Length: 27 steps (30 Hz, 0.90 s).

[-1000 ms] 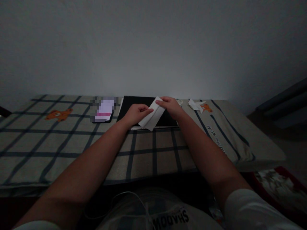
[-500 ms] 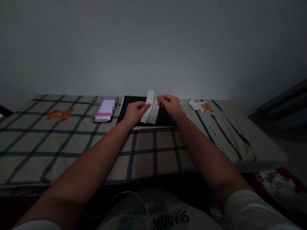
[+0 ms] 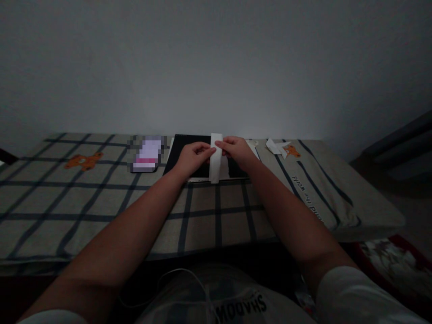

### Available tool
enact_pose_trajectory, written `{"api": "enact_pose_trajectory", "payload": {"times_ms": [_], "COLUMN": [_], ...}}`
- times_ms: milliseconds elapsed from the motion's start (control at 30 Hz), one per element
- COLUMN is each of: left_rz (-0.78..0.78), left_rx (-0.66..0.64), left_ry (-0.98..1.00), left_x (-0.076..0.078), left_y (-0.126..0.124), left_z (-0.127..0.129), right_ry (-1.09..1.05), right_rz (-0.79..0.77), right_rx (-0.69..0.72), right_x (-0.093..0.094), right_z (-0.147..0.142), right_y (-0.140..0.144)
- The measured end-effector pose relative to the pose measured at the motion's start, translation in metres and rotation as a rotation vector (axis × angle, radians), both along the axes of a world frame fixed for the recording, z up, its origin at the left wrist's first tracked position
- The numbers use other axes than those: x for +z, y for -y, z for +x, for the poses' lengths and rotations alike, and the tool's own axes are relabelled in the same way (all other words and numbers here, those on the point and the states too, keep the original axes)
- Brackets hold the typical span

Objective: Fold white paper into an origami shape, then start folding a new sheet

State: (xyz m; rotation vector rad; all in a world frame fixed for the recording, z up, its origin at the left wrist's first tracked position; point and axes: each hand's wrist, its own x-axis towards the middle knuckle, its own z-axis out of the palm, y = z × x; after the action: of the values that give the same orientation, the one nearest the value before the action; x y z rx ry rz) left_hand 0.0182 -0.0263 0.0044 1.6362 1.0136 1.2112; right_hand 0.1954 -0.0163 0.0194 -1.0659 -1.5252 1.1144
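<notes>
A folded strip of white paper point(image 3: 215, 167) stands nearly upright along its length over a black-covered notebook point(image 3: 202, 171). My left hand point(image 3: 193, 157) pinches the strip's left edge between thumb and fingers. From the other side, my right hand point(image 3: 237, 152) pinches it near the same height, its thumb lying across the front. A paler flap of the paper shows behind the strip, to its right. Most of the fingertips are hidden behind the paper.
The notebook lies on a checked cloth point(image 3: 135, 198) against a grey wall point(image 3: 216, 67). To the left is a phone point(image 3: 148, 150) with a lit, blurred screen. A folded white paper piece point(image 3: 276, 147) lies at right. A thin white cable point(image 3: 182, 271) crosses my lap.
My right hand has moved left and now grips the paper, which it was just beside before. The paper has turned from tilted to nearly straight and looks narrower.
</notes>
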Motion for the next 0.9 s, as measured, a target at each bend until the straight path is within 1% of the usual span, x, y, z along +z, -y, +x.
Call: {"api": "enact_pose_trajectory", "payload": {"times_ms": [100,200,333,467,533,633,767,900], "left_rz": [-0.025,-0.027,-0.025,-0.037,-0.046,-0.048,-0.065,-0.064], "left_rx": [0.006,0.004,0.012,-0.043,-0.067,-0.043,-0.001,0.007], "left_ry": [0.056,0.027,-0.024,-0.060,-0.064,-0.027,0.087,0.056], "left_x": [0.0014,0.0025,0.0038,0.0058,0.0065,0.0058,0.0023,0.0008], "left_y": [0.0002,0.0008,0.0026,0.0045,0.0043,0.0019,-0.0026,-0.0043], "left_z": [0.0000,-0.0005,-0.0010,-0.0012,-0.0016,-0.0025,-0.0034,-0.0039], "right_ry": [-0.033,-0.065,-0.037,-0.022,-0.011,0.001,0.014,0.039], "right_rz": [0.027,0.038,0.045,0.036,0.036,0.050,0.079,0.085], "right_rx": [0.002,0.005,-0.021,-0.052,-0.046,-0.022,-0.002,-0.007], "right_x": [-0.0027,-0.0034,-0.0033,-0.0064,-0.0083,-0.0097,-0.0089,-0.0087], "right_z": [-0.0025,-0.0040,-0.0036,-0.0020,-0.0014,-0.0009,-0.0007,-0.0001], "right_y": [-0.0001,0.0005,0.0011,-0.0010,-0.0023,-0.0028,-0.0014,-0.0005]}}
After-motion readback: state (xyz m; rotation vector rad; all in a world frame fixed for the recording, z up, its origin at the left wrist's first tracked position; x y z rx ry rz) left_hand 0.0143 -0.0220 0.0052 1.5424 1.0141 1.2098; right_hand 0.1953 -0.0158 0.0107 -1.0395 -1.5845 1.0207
